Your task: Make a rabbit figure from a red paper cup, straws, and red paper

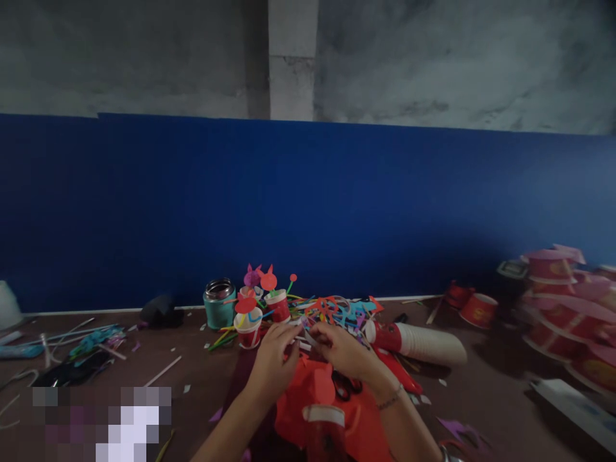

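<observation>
- Both the left hand [278, 350] and the right hand [339, 350] have half-curled fingers, tips close together; whether either grips the pale strip [314, 339] between them, I cannot tell.
- Probably small pieces are being fitted; next likely calls for a steady fingertip pinch.
- The strip looks narrow, whitish, blurred.
- Nearer: red paper [291, 414], scissors [346, 384], upright cup [323, 416].
- Beyond: decorated cups [249, 335].

Spreads out as a dark brown table [192, 359], heavily littered. Carries, along the back, a teal jar [220, 312], 3 paper cups [249, 335] with cut-out figures and a jumble of coloured strips [350, 312]. Bears, further right, a nested stack of cups [430, 344] lying on its side and pink-brimmed red cups [553, 324]. Holds red sheets [363, 423] in front, plus scattered white scraps [187, 389].
</observation>
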Action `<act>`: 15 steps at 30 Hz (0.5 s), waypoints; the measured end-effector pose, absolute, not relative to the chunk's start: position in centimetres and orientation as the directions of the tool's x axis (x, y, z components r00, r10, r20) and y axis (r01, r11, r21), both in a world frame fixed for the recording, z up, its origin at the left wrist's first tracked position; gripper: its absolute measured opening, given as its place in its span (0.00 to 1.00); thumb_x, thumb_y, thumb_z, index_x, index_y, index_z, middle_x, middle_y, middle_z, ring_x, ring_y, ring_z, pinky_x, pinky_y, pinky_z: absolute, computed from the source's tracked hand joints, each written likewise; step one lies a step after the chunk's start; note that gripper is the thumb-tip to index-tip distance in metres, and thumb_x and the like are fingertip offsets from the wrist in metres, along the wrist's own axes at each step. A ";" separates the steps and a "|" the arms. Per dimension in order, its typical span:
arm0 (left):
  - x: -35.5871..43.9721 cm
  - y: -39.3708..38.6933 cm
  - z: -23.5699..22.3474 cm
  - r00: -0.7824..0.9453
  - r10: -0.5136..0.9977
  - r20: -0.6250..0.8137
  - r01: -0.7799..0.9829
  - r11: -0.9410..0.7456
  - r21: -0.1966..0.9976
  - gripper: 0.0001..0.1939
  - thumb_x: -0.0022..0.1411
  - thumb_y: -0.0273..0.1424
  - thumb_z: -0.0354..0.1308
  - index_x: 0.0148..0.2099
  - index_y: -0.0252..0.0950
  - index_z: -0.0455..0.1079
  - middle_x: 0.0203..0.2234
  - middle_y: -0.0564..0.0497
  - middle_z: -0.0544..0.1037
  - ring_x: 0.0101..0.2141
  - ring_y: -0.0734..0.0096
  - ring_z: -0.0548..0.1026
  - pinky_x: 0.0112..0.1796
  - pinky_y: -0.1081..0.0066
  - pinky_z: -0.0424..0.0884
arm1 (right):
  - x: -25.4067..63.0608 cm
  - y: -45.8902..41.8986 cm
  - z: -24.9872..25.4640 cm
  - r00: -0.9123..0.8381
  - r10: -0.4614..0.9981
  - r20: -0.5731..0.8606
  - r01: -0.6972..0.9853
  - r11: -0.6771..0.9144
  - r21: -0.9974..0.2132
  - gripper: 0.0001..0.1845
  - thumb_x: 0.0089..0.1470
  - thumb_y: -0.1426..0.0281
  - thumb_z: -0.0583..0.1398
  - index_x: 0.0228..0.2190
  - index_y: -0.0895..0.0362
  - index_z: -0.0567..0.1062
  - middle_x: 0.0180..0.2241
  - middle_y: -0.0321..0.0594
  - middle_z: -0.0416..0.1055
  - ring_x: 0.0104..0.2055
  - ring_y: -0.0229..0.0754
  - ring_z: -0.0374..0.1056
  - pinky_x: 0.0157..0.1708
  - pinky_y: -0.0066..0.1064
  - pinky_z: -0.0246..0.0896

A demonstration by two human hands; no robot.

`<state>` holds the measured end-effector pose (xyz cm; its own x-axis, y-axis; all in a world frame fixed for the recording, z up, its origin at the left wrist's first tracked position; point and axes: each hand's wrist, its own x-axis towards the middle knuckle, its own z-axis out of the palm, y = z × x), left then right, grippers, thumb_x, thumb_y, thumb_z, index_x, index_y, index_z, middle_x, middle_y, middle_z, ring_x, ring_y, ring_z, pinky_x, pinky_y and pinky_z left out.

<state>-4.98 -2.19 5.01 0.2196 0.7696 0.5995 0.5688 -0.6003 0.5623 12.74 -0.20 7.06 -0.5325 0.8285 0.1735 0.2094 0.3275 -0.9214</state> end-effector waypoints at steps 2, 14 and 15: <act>-4.9 -2.3 5.1 0.204 0.777 0.596 0.561 -0.592 0.579 0.15 0.59 0.24 0.50 0.46 0.37 0.74 0.40 0.44 0.78 0.43 0.61 0.72 0.46 0.61 0.67 | 12.7 -0.3 7.2 -0.510 0.840 0.186 0.240 0.346 -0.907 0.07 0.50 0.76 0.54 0.30 0.55 0.71 0.31 0.36 0.73 0.34 0.40 0.71 0.33 0.28 0.64; -4.3 -2.0 5.6 -0.007 0.890 0.455 0.329 -0.428 0.842 0.05 0.50 0.27 0.54 0.27 0.36 0.71 0.26 0.49 0.76 0.31 0.66 0.73 0.33 0.69 0.68 | 11.1 -1.2 8.6 -0.310 0.931 0.195 0.471 0.328 -0.819 0.11 0.48 0.72 0.54 0.23 0.59 0.75 0.19 0.36 0.70 0.24 0.37 0.64 0.23 0.25 0.55; -4.3 -2.0 5.6 -0.011 0.885 0.465 0.318 -0.438 0.841 0.05 0.50 0.27 0.54 0.27 0.36 0.71 0.26 0.49 0.76 0.30 0.66 0.73 0.32 0.69 0.68 | 10.9 -1.1 8.5 -0.285 0.938 0.200 0.463 0.317 -0.828 0.10 0.47 0.72 0.54 0.22 0.59 0.75 0.19 0.36 0.70 0.24 0.36 0.63 0.23 0.25 0.54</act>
